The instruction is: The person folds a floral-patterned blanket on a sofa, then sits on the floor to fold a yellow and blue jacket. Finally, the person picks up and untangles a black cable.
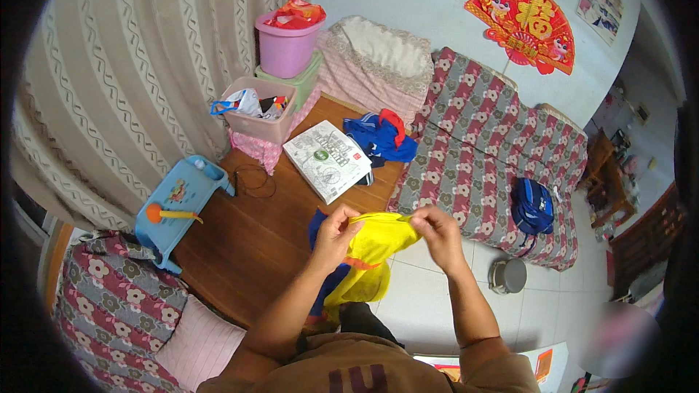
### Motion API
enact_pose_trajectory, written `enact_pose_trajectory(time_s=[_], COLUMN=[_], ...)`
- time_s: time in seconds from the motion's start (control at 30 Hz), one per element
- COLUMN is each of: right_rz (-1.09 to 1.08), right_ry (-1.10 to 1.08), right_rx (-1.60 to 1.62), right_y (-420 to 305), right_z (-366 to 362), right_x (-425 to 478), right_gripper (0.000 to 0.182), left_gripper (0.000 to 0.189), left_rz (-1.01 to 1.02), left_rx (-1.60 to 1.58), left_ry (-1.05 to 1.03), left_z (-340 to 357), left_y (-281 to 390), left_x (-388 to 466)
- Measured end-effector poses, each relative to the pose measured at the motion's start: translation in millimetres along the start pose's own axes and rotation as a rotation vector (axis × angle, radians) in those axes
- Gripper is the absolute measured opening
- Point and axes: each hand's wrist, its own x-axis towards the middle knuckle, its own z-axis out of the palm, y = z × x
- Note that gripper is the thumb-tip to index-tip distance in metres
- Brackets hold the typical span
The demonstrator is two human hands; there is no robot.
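A yellow garment with orange trim hangs between my two hands, held up by its top edge. My left hand pinches its left corner, and my right hand grips the right corner. The lower part of the yellow cloth droops towards my dark-clad leg. Dark blue fabric shows behind and below my left hand; whether it belongs to the yellow garment I cannot tell. Beyond my hands, a flat white printed box lies on the brown wooden surface, beside a pile of blue and red clothes.
A floral-covered sofa bears a blue backpack. On the left stands a small blue plastic table with an orange and yellow toy. Behind are a beige bin and a pink bucket. A grey-topped round stool stands on the tiles.
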Motion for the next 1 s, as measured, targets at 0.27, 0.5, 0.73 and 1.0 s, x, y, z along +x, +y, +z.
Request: enact_pose_trajectory(time_s=[0.27,0.5,0.73,1.0], right_rz=[-0.164,-0.149,-0.485,-0.245], right_ry=[-0.182,-0.125,0.107,-0.23], right_rx=[0.028,0.257,-0.581,-0.684], right_y=[12.2,18.9,-3.1,0.2], right_z=[12.1,4.1,-5.2,23.2], right_x=[-10.1,-14.8,-9.8,-8.5], right_gripper=[0.007,0.007,0.017,0.014], left_gripper=[0.023,0.019,0.024,0.023], left_rz=[-0.043,-0.153,-0.488,-0.492], left_rx=[0.39,0.592,-0.04,-0.768], left_ry=[-0.141,-0.426,-0.062,-0.019], left_z=[-2.3,4.6,2.0,13.3], left_y=[19.3,1.7,5.5,1.1], left_x=[-4.8,-1.1,5.0,-3.5])
